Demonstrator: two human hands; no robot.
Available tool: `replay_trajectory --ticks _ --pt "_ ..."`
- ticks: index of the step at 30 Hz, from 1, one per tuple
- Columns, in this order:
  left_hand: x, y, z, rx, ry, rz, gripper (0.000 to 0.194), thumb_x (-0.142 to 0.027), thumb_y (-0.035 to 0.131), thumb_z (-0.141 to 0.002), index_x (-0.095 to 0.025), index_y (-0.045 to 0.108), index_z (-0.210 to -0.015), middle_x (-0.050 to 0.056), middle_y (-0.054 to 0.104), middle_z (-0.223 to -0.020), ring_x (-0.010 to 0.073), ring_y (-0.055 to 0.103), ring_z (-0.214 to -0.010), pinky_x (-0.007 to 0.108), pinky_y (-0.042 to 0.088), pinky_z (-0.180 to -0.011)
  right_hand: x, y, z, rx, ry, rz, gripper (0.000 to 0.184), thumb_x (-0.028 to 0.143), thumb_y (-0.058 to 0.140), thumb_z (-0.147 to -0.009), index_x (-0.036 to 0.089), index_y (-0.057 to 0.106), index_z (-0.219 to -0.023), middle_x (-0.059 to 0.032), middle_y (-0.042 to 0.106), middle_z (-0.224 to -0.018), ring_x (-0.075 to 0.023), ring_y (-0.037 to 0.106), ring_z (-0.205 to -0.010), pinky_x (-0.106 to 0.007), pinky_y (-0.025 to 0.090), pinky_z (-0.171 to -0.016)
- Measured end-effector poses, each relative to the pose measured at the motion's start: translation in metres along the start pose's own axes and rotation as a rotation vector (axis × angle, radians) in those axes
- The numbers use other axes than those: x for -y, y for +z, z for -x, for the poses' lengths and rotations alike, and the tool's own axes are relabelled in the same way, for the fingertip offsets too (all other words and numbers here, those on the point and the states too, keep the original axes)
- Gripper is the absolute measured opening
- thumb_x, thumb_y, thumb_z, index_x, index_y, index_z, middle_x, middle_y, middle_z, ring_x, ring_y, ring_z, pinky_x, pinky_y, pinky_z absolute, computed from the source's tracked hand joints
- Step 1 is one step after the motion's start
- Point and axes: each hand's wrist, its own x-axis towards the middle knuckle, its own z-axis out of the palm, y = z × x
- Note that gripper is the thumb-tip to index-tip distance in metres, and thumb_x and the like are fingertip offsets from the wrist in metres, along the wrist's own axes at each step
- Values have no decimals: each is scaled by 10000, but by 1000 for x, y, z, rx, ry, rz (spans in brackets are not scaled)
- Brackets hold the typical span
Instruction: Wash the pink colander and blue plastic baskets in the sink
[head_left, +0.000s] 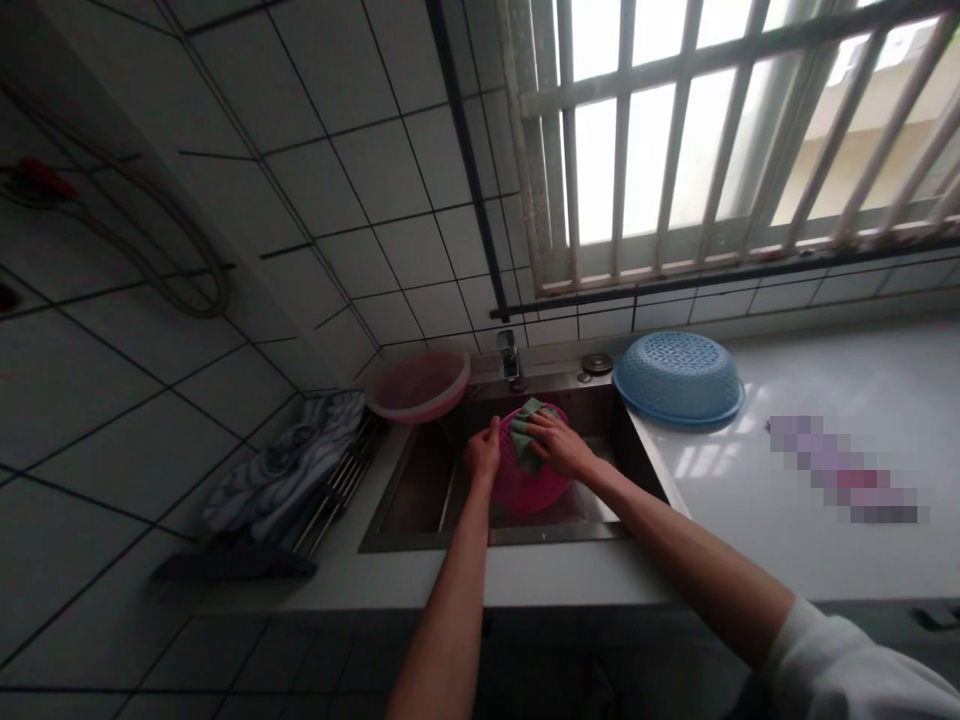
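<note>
Over the steel sink, a bright pink plastic basket with a perforated side is held at a tilt. My left hand grips its left rim, thumb up and fingers closed. A green cloth lies against the basket's surface. My right hand presses on that cloth with its fingers stretched across it and closed on it. The faucet stands just behind the basket at the back edge of the sink.
A pale pink basin sits at the sink's back left corner. An upturned blue basket is on the counter to the right, beside a round metal sink strainer. Striped cloth is draped on a rack at left.
</note>
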Motion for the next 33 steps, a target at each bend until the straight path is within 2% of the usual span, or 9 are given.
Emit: replay_trajectory --ticks 6,8,12,14,16,21,28,30,33 --pt "8 14 -4 122 -2 407 781 -961 567 -662 -182 601 -609 16 563 -601 156 476 -616 273 310 -580 -31 -4 1 -160 393 -7 350 272 458 -1049 211 696 -1297 -121 663 -1325 -259 632 -1203 -420 495 -1071" --pt "9 17 -4 140 34 439 799 -972 599 -608 -173 615 -622 2 542 -594 150 468 -627 265 316 -580 -23 -3 2 -127 323 35 344 252 473 -1039 210 701 -1293 -132 651 -1348 -280 582 -1288 -457 460 -1119" --pt "10 19 -5 120 28 484 811 -950 625 -608 -145 687 -685 25 606 -635 165 517 -670 264 363 -605 4 4 3 65 -63 100 354 181 577 -966 277 719 -1276 -91 612 -1442 -318 365 -1509 -585 279 -1245" --pt "12 19 -5 137 1 533 818 -929 648 -612 -128 729 -756 43 653 -679 172 547 -688 270 390 -624 8 5 3 115 -153 97 374 163 596 -943 295 725 -1269 -68 577 -1504 -321 335 -1535 -610 243 -1257" --pt "13 19 -4 153 -42 573 831 -924 670 -596 -119 742 -787 50 667 -689 171 558 -678 276 403 -625 0 3 2 87 -116 69 382 174 596 -945 280 719 -1291 -71 540 -1554 -317 358 -1528 -591 274 -1256" --pt "14 20 -4 153 -85 547 854 -968 659 -542 -129 695 -697 26 605 -599 150 517 -605 276 364 -575 -31 -7 2 -121 193 -24 417 230 501 -1013 227 656 -1400 -120 562 -1530 -279 498 -1431 -522 413 -1195" --pt "15 16 -4 156 -42 539 884 -969 657 -534 -114 735 -747 56 666 -668 164 549 -645 276 396 -598 2 7 3 89 -126 98 381 179 599 -954 307 723 -1291 -38 556 -1551 -322 336 -1539 -630 232 -1266" --pt "15 17 -4 162 -37 542 883 -964 664 -531 -113 739 -754 55 667 -673 161 542 -643 274 396 -598 -4 7 3 76 -112 59 397 165 576 -956 295 721 -1301 -38 534 -1574 -305 350 -1537 -602 262 -1266" --pt "17 19 -4 167 -76 534 880 -983 648 -511 -126 701 -702 26 610 -621 143 490 -606 270 356 -570 -31 1 4 -54 58 -51 429 181 497 -988 224 684 -1372 -99 559 -1546 -275 444 -1484 -536 361 -1235"
